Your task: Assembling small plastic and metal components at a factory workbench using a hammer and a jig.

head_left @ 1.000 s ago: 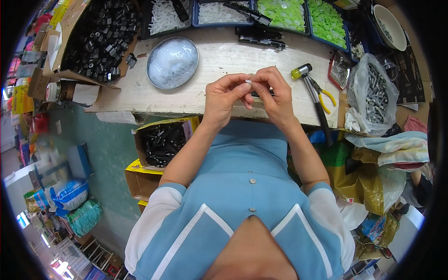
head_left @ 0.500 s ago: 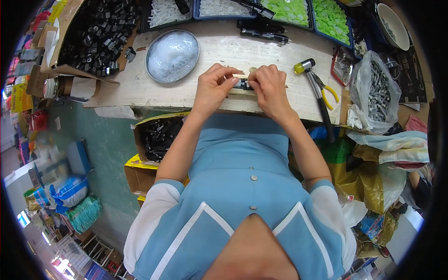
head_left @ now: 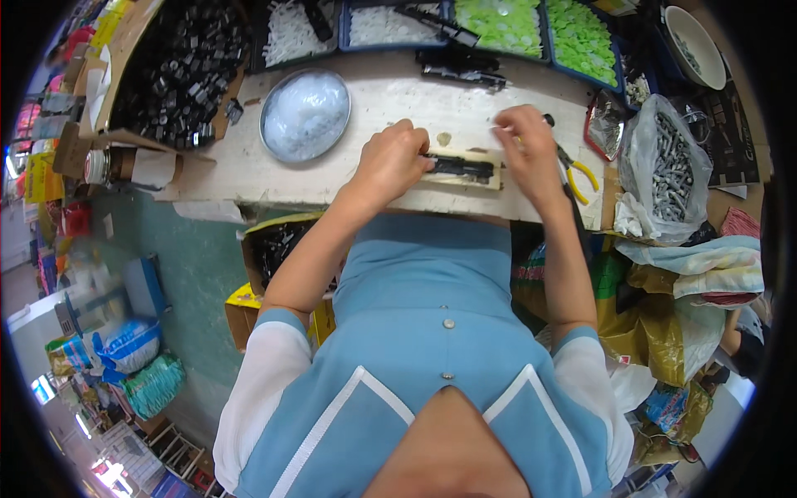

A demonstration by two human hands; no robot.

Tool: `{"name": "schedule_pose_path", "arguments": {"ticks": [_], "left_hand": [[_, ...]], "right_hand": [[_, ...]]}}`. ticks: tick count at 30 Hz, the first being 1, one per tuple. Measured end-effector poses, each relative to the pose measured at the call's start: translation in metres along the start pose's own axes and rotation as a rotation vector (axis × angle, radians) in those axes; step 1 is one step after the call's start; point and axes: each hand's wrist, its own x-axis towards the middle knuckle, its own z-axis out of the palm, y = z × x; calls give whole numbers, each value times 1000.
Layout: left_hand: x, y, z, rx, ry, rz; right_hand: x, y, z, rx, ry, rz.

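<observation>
Left hand: it is curling over the left end of a black part (head_left: 463, 168), the left hand (head_left: 392, 163) grasping it there, while half a second ago its fingers were spreading along the part's side.
Right hand: it is no longer working at the part; the right hand (head_left: 529, 149) is now hovering to the right, fingers half bent and blurring. Whether it is pinching anything, I cannot tell.
Black part: it is lying lengthwise on a pale block (head_left: 496, 178) near the table's (head_left: 378, 98) front edge, showing most of its length now that the right hand is leaving it uncovered.
Hammer: the right hand is hiding most of the head, previously in plain view; the hammer's (head_left: 575, 206) black handle is hanging past the table edge.
Pliers: the yellow-handled pliers (head_left: 587, 170) are resting beside the hammer, as before.
</observation>
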Motion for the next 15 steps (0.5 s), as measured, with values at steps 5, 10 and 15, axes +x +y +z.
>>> {"name": "schedule_pose_path", "arguments": {"ticks": [5,10,15], "left_hand": [[60,24,-16,-66,119,198],[154,46,-10,193,275,258],[190,37,-7,371,271,243]], "right_hand": [[0,59,-78,-342,124,294],[-5,105,-105,-708,-67,517],[-8,118,-102,-742,-127,568]]}}
